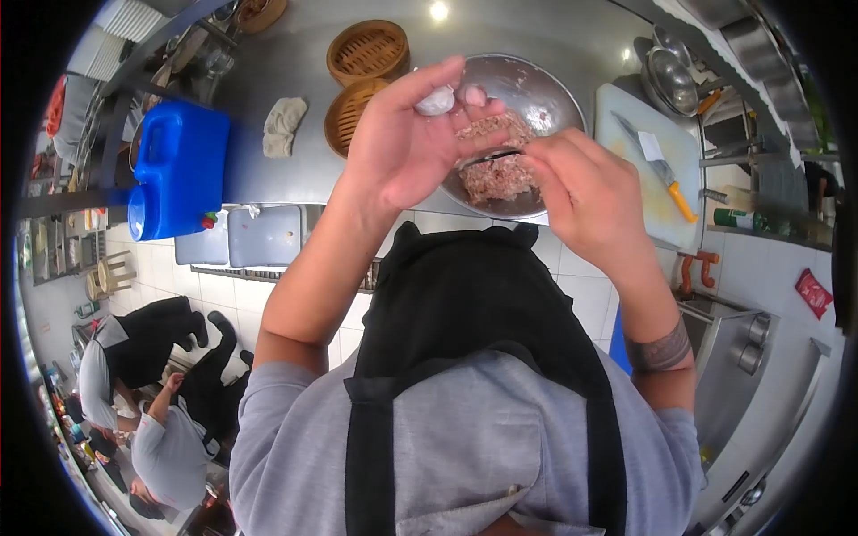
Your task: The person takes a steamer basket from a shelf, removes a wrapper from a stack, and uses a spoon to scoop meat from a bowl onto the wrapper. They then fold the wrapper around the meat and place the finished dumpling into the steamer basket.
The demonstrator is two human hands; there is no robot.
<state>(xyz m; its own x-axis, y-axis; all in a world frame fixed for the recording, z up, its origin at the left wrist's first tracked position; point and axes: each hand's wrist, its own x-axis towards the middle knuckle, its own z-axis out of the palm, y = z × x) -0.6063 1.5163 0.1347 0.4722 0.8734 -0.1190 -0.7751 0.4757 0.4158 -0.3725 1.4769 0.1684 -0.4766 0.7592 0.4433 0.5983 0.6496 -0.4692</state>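
My left hand (407,143) is raised palm up over the near side of a steel bowl (563,98). A small white, rounded piece that looks like dough (436,101) sits between its thumb and fingers. Pinched in my right hand (585,183) is a thin dark tool (492,158), its tip pointing toward my left fingers. I cannot make out the tool's exact kind. Below both hands, pinkish minced meat filling (496,180) lies in the bowl, partly covered by the fingers.
Two bamboo steamers (368,49) stand behind my left hand. A folded cloth (284,127) and a blue jug (183,161) are farther left. To the right, a yellow-handled knife (666,174) lies on a white cutting board (617,112). Other people (170,447) are at the lower left.
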